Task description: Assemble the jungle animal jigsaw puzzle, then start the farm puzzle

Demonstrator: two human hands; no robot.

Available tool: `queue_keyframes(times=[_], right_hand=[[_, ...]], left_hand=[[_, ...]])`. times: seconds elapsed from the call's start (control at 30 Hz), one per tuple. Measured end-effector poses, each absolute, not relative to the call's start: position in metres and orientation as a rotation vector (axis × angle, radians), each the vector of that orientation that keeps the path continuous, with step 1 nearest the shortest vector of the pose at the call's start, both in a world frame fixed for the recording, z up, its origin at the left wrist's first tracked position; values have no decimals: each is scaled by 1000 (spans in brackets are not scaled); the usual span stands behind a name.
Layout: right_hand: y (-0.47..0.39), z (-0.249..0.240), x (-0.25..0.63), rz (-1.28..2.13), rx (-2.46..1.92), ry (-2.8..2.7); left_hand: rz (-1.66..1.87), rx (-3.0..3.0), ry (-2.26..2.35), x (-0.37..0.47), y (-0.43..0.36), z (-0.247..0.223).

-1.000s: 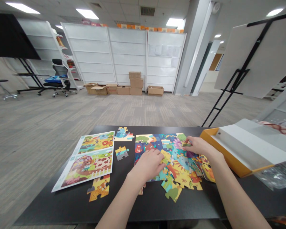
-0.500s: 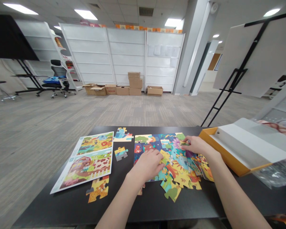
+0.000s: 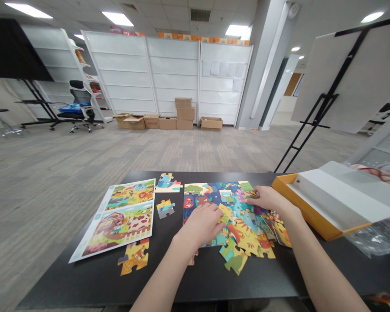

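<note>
My left hand (image 3: 204, 223) rests over a dark blue puzzle board (image 3: 188, 213), fingers curled down. Its thumb and index finger close around the edge of a yellow-green puzzle piece (image 3: 226, 213); the other fingertips are hidden. At the board's upper right, my right hand (image 3: 269, 198) pinches a small green puzzle piece (image 3: 251, 195), partly covered by the fingers. Loose yellow pieces (image 3: 247, 236) lie heaped across the board's right half. A green piece (image 3: 235, 260) juts past the near edge. Another piece (image 3: 195, 189) lies along the board's far left edge.
Left of the board lies a picture sheet (image 3: 123, 221). Loose pieces sit around it: a blue joined group (image 3: 167, 184), a grey-yellow piece (image 3: 165, 209) and a leopard piece (image 3: 134, 258). An open yellow box (image 3: 331, 234) and clear plastic wrap (image 3: 375, 238) lie at the right.
Both hands keep nearly the same place and grip. The right fingertips have shifted very slightly at the small green piece; the other pieces stay put.
</note>
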State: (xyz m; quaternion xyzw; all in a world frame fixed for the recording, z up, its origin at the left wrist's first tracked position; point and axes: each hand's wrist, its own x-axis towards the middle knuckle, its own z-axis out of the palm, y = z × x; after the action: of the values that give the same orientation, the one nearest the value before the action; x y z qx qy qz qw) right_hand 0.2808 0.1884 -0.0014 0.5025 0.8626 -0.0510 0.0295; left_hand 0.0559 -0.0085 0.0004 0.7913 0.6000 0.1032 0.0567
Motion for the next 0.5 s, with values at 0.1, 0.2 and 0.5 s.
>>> queue_keyframes(times=[0.1,0.2,0.5], right_hand=[[188,-2,281,-140,1562,2650],[185,1,280,-125,1581,2632],[185,2,279,-168,1598,2632]], left_hand=[[320,2407,1821,56,-8,0],[311,2405,1819,57,-8,0],[300,2387,1817,57,-10,3]])
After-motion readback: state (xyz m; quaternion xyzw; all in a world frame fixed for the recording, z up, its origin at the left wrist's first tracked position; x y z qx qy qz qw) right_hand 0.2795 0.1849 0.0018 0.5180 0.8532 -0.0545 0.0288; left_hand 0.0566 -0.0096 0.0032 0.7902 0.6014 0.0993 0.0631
